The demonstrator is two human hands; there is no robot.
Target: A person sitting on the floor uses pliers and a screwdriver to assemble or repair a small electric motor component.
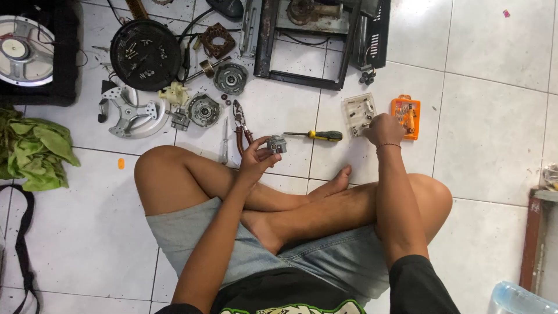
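Two hands: left hand [258,156] clamped on small motor part [276,143]; right hand [382,129] fingers together inside clear case [358,114].

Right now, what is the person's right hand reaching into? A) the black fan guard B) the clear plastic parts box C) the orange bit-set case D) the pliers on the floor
B: the right hand sits over the clear plastic parts box, with the orange bit-set case untouched beside it; the left hand holds a small grey motor part.
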